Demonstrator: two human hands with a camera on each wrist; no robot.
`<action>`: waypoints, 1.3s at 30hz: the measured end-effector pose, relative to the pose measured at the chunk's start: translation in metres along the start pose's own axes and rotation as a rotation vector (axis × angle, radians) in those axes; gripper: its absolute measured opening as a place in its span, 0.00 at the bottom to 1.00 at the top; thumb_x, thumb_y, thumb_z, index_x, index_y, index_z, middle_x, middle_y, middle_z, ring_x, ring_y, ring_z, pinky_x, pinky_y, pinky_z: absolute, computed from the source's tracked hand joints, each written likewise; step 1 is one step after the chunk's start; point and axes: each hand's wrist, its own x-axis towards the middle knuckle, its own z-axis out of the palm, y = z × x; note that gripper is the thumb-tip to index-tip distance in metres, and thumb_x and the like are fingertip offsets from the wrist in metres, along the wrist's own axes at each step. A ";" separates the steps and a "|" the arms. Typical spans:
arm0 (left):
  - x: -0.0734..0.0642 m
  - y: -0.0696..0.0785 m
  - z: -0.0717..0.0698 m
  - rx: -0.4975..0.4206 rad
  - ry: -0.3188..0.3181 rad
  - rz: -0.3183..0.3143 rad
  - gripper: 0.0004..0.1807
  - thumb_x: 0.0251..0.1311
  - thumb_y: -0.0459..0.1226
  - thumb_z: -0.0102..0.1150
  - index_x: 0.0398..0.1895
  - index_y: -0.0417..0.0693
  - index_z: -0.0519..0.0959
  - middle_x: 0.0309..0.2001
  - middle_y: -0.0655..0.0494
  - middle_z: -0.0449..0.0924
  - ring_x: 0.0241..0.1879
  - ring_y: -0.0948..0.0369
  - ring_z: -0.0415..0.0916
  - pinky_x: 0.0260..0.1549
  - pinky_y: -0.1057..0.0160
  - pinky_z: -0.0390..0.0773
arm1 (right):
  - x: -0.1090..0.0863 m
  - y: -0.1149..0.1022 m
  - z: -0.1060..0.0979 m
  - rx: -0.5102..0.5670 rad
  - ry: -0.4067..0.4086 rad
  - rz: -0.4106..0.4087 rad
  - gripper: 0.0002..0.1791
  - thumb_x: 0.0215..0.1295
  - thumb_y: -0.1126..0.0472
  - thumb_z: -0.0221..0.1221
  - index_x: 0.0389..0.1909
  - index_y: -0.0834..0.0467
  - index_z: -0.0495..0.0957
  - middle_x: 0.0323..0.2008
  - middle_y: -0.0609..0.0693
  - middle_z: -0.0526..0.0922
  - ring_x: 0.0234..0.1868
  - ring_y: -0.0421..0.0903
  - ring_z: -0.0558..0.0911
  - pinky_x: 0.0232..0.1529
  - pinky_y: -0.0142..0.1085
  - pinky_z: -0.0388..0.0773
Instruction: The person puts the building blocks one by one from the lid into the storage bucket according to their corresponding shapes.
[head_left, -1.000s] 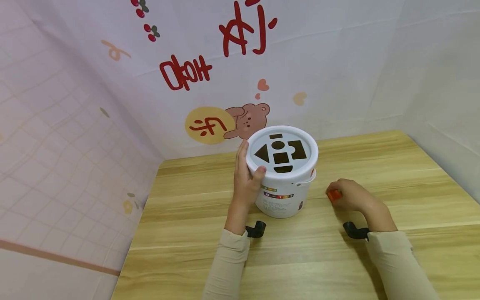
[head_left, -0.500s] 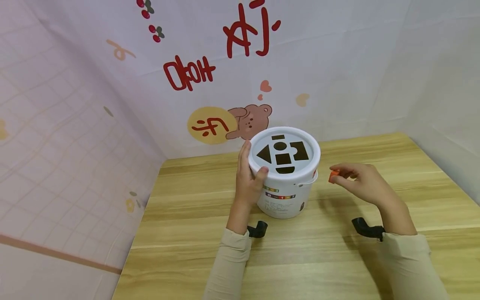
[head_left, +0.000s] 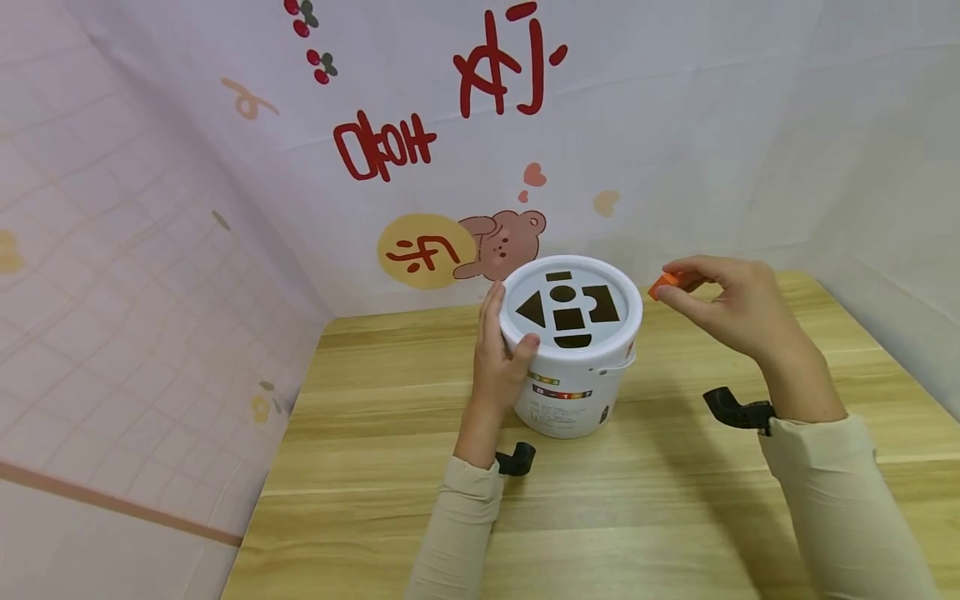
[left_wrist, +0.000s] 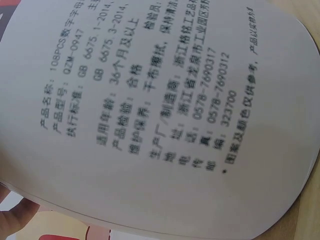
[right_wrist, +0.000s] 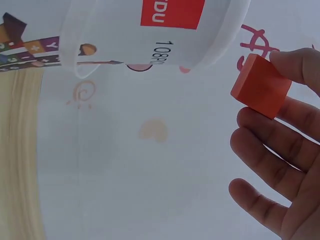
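Note:
A white lidded bucket (head_left: pixel 562 412) stands upright on the wooden table. Dark cut-out shapes, including a triangle, a circle and a square, mark its pale lid (head_left: pixel 536 283). My left hand (head_left: pixel 497 375) holds the bucket's left side, thumb at the front of the rim and fingers round the side. Up in the air to the right of the lid, my right hand (head_left: pixel 753 312) pinches an orange block (head_left: pixel 663 286) between thumb and fingertips. In the right wrist view the orange block (right_wrist: pixel 262 87) shows flat square faces, apart from the bucket. Printed text fills the left wrist view.
A thin white handle (head_left: pixel 621 363) hangs on the bucket's right side. Behind the table rises a white cloth wall (head_left: pixel 690 133) with red characters and a bear drawing. Another cloth wall (head_left: pixel 135 292) borders the left side. Black camera mounts (head_left: pixel 738 410) stick out from both wrists.
My right hand has lifted the orange block off the table and raised it to about lid height, right of the bucket. My left hand stays on the bucket. The head view has shifted slightly.

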 end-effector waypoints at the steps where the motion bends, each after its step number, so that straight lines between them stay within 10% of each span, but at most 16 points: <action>1: 0.000 0.000 0.000 0.002 0.001 0.000 0.58 0.62 0.77 0.49 0.84 0.50 0.54 0.84 0.58 0.50 0.77 0.54 0.60 0.70 0.48 0.70 | 0.002 -0.001 0.000 -0.008 -0.007 -0.002 0.11 0.58 0.68 0.76 0.43 0.59 0.90 0.34 0.49 0.90 0.37 0.25 0.80 0.36 0.25 0.71; 22: -0.001 -0.001 -0.001 0.022 0.000 -0.006 0.60 0.60 0.79 0.47 0.84 0.49 0.55 0.84 0.58 0.51 0.76 0.54 0.61 0.70 0.48 0.70 | 0.088 -0.042 0.054 -0.182 -0.219 0.041 0.11 0.67 0.54 0.68 0.40 0.58 0.87 0.32 0.55 0.89 0.35 0.54 0.84 0.38 0.49 0.78; 39: 0.000 0.000 -0.001 0.019 -0.010 -0.011 0.58 0.62 0.76 0.48 0.84 0.50 0.53 0.84 0.48 0.50 0.75 0.53 0.63 0.67 0.47 0.74 | 0.097 -0.041 0.089 -0.334 -0.378 -0.027 0.15 0.68 0.51 0.69 0.37 0.60 0.85 0.28 0.52 0.87 0.30 0.52 0.83 0.39 0.52 0.77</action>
